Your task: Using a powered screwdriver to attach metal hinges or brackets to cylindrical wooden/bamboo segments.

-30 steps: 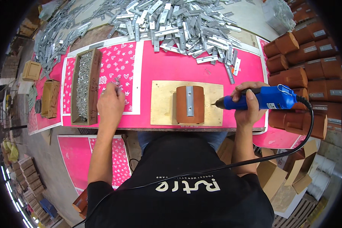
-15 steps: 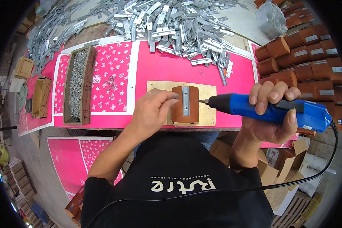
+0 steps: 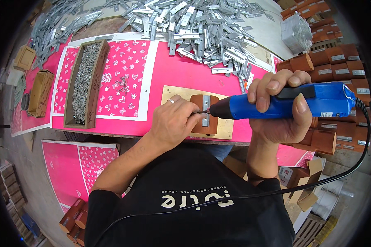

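Observation:
My right hand (image 3: pixel 282 109) grips a blue electric screwdriver (image 3: pixel 325 101), its black nose pointing left. In my left hand (image 3: pixel 171 121) a small screw (image 3: pixel 200 112) is pinched between thumb and forefinger, with the driver's tip right at it. Both meet over a brown curved block (image 3: pixel 197 101), which has a silver metal strip (image 3: pixel 206 101) lying upright along its top. The driver's nose and my fingertips cover the strip's middle. Beneath the block is a flat, brass-coloured board (image 3: pixel 225 128).
A long wooden box of screws (image 3: pixel 86 82) stands left, beside a few loose screws (image 3: pixel 121 84). Silver strips (image 3: pixel 193 33) heap along the far side. Brown blocks with strips (image 3: pixel 338 72) are stacked at right. The driver's black cable (image 3: pixel 342 175) crosses my front.
The screwdriver has moved left, from beside the block to over its strip, bringing its tip to the screw. My left hand has stayed by the block. The whole view has shifted slightly.

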